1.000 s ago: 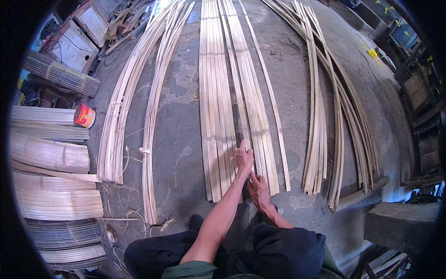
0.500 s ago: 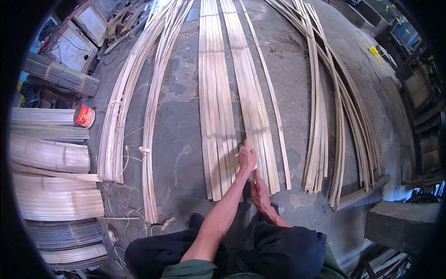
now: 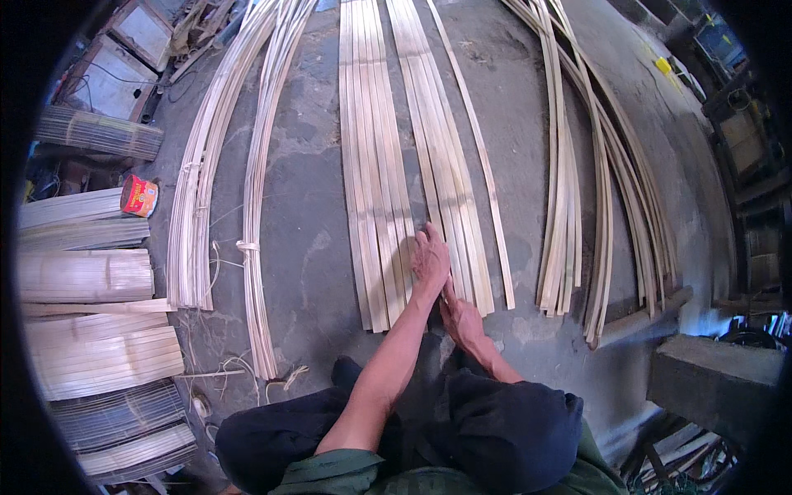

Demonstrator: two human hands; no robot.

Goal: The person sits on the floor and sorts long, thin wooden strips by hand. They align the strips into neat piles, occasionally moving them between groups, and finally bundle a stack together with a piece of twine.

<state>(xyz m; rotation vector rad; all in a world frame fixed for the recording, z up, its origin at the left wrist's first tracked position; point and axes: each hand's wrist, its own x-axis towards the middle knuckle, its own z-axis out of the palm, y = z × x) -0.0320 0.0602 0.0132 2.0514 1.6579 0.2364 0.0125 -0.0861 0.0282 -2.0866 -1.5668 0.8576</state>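
Two flat rows of long, pale bamboo strips lie lengthwise on the floor before me, a left row (image 3: 371, 173) and a right row (image 3: 441, 140). My left hand (image 3: 431, 261) is at the near part of the right row, its fingers closed around the row's leftmost strip (image 3: 426, 177). Just below it, my right hand (image 3: 463, 322) is closed at the near end of that same strip, with its fingertips partly hidden. The two hands almost touch. One separate strip (image 3: 481, 157) lies to the right of the rows.
Bundled strips (image 3: 194, 198) and a tied thinner bundle (image 3: 254, 289) lie on the left. Loose strips (image 3: 561, 206) fan out on the right, near a concrete block (image 3: 714, 379). Stacked slatted bamboo panels (image 3: 87, 275) and a red tub (image 3: 139, 196) line the far left.
My left hand has shifted slightly left and its fingers have turned over the strip edge. The right hand looks more curled. The whole view has tilted a little, moving the floor things upward.
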